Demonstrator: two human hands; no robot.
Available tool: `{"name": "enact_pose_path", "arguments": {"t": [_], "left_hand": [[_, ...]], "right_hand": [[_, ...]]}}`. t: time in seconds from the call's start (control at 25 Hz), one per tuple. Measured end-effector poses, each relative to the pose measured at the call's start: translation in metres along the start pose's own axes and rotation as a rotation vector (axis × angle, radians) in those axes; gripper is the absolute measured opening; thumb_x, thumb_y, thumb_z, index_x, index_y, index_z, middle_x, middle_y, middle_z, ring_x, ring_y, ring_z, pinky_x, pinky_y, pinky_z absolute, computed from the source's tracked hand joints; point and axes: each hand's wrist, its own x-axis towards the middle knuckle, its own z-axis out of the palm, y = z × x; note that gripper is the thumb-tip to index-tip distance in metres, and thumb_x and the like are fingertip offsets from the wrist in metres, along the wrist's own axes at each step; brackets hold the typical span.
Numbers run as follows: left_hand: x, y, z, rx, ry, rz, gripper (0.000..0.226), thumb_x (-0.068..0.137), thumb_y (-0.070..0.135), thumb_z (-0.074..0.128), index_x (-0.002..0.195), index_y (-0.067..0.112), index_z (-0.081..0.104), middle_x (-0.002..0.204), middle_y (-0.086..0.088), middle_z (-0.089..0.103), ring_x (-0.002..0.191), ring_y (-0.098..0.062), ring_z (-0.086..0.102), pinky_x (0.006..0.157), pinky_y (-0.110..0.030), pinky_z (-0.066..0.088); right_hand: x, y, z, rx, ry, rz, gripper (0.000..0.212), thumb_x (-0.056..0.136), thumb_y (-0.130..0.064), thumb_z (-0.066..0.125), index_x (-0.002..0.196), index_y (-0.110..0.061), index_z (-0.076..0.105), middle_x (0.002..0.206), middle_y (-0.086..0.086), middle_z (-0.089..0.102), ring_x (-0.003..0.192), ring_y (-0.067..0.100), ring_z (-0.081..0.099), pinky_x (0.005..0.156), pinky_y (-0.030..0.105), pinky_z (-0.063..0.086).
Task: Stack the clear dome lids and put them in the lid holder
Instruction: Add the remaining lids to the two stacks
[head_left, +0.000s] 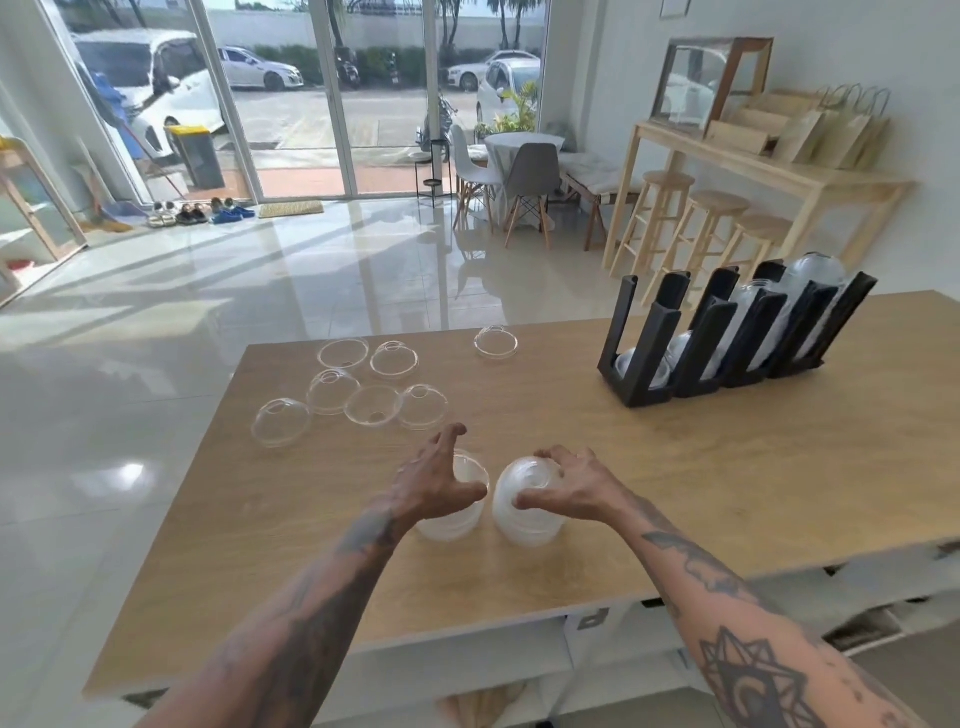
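Two stacks of clear dome lids stand side by side near the middle of the wooden table (675, 493). My left hand (436, 478) curls over the left stack (457, 519), fingers spread around it. My right hand (566, 483) grips the right stack (524, 504) from its right side, and that stack tilts slightly. Several loose dome lids (374, 405) lie scattered at the far left of the table, and one more lid (496, 342) sits alone near the far edge. The black lid holder (727, 338) stands at the far right with lids in its slots.
The table's far edge drops to a glossy tiled floor. Beyond the holder are three wooden stools (711, 218) and a tall wooden counter (779, 171) with paper bags. A small round table with chairs (519, 166) stands by the glass doors.
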Motion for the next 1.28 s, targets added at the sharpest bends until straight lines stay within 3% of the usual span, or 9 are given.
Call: {"name": "enact_pose_path", "arguments": {"t": [0.24,0.4,0.56,0.72,0.92,1.28], "left_hand": [[0.003,-0.011,0.010,0.019,0.006,-0.028,0.076,0.077,0.060,0.056,0.143,0.028,0.034,0.148,0.002,0.040,0.130,-0.021,0.041,0.103,-0.046,0.041],[0.028,-0.018,-0.007,-0.003,0.181,-0.067,0.059,0.092,0.059,0.047,0.137,0.021,0.045,0.140,-0.004,0.048,0.126,-0.024,0.046,0.100,-0.045,0.042],[0.073,-0.034,-0.031,0.161,0.305,-0.130,0.047,0.091,0.043,0.057,0.128,0.014,0.056,0.130,-0.011,0.056,0.119,-0.028,0.051,0.098,-0.043,0.044],[0.117,-0.050,-0.034,0.313,0.300,-0.174,0.051,0.086,0.046,0.060,0.129,0.019,0.055,0.128,-0.008,0.057,0.120,-0.026,0.049,0.100,-0.041,0.039],[0.152,-0.072,-0.011,0.343,0.281,-0.211,0.060,0.081,0.058,0.061,0.129,0.022,0.054,0.132,-0.007,0.051,0.124,-0.026,0.045,0.104,-0.045,0.038],[0.168,-0.084,0.007,0.448,0.344,-0.153,0.049,0.078,0.060,0.063,0.108,0.021,0.063,0.135,-0.008,0.052,0.131,-0.027,0.042,0.106,-0.043,0.028]], "right_hand": [[0.011,-0.002,0.000,-0.058,-0.044,0.028,0.107,0.054,-0.077,0.069,0.146,-0.040,0.032,0.149,0.008,0.022,0.137,0.032,0.034,0.108,0.045,0.038],[0.040,-0.013,-0.024,-0.047,-0.005,-0.007,0.110,0.049,-0.088,0.064,0.143,-0.037,0.038,0.149,0.009,0.030,0.135,0.028,0.040,0.107,0.047,0.040],[0.106,-0.035,-0.049,-0.092,0.110,-0.076,0.080,0.069,-0.073,0.064,0.133,-0.028,0.051,0.139,0.010,0.041,0.124,0.025,0.050,0.103,0.040,0.043],[0.187,-0.062,-0.065,-0.159,0.160,-0.145,0.061,0.081,-0.055,0.061,0.133,-0.024,0.052,0.139,0.010,0.040,0.125,0.028,0.049,0.103,0.038,0.040],[0.283,-0.084,-0.068,-0.294,0.181,-0.208,0.066,0.084,-0.045,0.062,0.143,-0.023,0.040,0.137,0.013,0.038,0.124,0.032,0.047,0.100,0.043,0.045],[0.358,-0.070,-0.046,-0.355,0.132,-0.197,0.071,0.085,-0.040,0.062,0.146,-0.025,0.028,0.146,0.015,0.020,0.129,0.036,0.033,0.100,0.046,0.040]]}}
